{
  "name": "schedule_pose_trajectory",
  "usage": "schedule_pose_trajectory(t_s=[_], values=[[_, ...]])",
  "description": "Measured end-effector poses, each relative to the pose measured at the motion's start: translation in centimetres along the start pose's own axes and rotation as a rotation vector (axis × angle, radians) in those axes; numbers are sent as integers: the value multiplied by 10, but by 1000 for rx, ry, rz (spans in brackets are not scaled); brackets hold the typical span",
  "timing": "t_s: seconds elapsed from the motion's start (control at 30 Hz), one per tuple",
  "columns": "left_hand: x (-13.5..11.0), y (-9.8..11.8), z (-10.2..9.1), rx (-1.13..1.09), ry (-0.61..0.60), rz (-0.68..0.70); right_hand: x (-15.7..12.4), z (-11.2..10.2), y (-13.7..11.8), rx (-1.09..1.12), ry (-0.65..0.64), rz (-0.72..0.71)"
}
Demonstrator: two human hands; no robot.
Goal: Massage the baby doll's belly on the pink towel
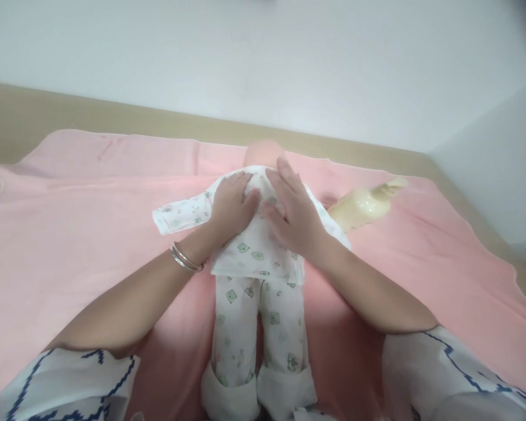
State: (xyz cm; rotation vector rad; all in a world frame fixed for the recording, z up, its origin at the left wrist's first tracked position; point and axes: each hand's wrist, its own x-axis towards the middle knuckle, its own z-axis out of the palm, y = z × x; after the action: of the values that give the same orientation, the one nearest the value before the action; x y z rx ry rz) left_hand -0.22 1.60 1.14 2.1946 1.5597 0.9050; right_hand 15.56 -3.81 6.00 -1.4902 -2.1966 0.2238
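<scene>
A baby doll in a white printed shirt [258, 251] and matching printed trousers [236, 327] lies stretched out before me. Its smooth pink head [265, 153] shows beyond the collar; the face is not visible. My left hand [233, 204] lies flat on the left side of the shirt's upper part, fingers extended. On the right side, my right hand [296, 213] rests with its fingers straight and thumb apart. One sleeve [182, 214] reaches out to the left. The trouser legs end in wide white turned-up cuffs [284, 386].
A pink blanket [92, 234] lies under the doll on a tan surface [35, 111]. To the right of the shirt, a cream-coloured pump bottle [363, 207] lies on its side. A white wall [201, 58] rises behind, with another at right.
</scene>
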Motion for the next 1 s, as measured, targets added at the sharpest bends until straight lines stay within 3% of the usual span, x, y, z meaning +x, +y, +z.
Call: schedule_pose_trajectory(t_s=[0.13, 0.33, 0.53, 0.63, 0.77, 0.9, 1.0], values=[[-1, 0, 0, 3, -2, -12, -3, 3, 1, -30, 114, 11], [-1, -7, 5, 54, 5, 27, -3, 32, 2, -54, -5, -11], [-1, -2, 1, 42, 3, 15, -6, 23, -10, -61, -46, 4], [-1, 23, -12, -20, -7, 38, -2, 17, -7, 7, -42, -23], [7, 74, -31, -182, -28, -40, 6, 0, 1, 86, 185, -52], [27, 116, -30, -275, -158, 67, 6, -42, 6, -15, 454, 27], [43, 137, -17, -611, -362, -24, 0, -84, 14, -71, 597, 59]])
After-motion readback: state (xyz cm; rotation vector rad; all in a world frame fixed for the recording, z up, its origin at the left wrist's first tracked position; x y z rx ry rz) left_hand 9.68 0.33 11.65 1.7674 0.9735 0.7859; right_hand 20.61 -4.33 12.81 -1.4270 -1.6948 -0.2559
